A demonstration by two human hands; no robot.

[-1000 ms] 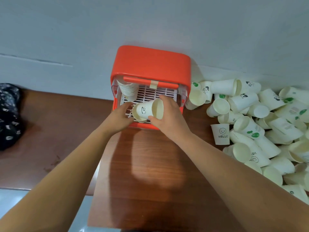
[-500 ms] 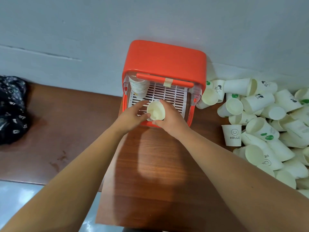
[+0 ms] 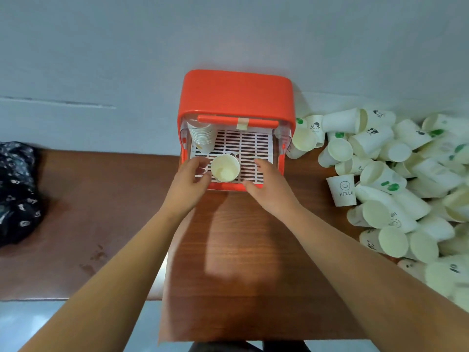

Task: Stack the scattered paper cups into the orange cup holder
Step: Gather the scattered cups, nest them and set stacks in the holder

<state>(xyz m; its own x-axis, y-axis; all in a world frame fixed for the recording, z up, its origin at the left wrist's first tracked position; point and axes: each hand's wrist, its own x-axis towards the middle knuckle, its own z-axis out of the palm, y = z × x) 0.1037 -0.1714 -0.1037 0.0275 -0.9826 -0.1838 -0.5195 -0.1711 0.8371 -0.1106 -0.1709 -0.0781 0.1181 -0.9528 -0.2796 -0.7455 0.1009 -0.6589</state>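
From the head camera, the orange cup holder (image 3: 237,96) stands against the wall at the far edge of the table (image 3: 241,250), and everything else is placed from it. One paper cup (image 3: 225,168) stands mouth-up on the holder's white slatted tray (image 3: 253,146), near the tray's front edge and a little left of its middle. A nested stack of cups (image 3: 203,138) sits in the holder's back left corner, just behind and to the left of that single cup.

Your left hand (image 3: 189,181) is at the holder's front left. Its fingers are loosely curved and spread, with the tips right beside the cup's left wall. They don't wrap the cup, and the blur hides whether they touch it. Your right hand (image 3: 266,184) is at the holder's front right, fingers nearly straight over the tray, apart from the cup and holding nothing.

To the right of the holder lies the scattered pile of cups (image 3: 393,179), most of them on their sides, with one marked HELLO (image 3: 342,190) upright at the pile's near edge. Well to the left of the holder lies a dark patterned cloth (image 3: 15,191).

The cup looks very light and thin-walled, so expect it to dent or go oval if you squeeze it, and to tip at a nudge. I'd take it with a light pinch across the rolled rim, which is likely the stiffest part, or loosely around the upper wall. Lower it straight into the stack so it nests without jamming.
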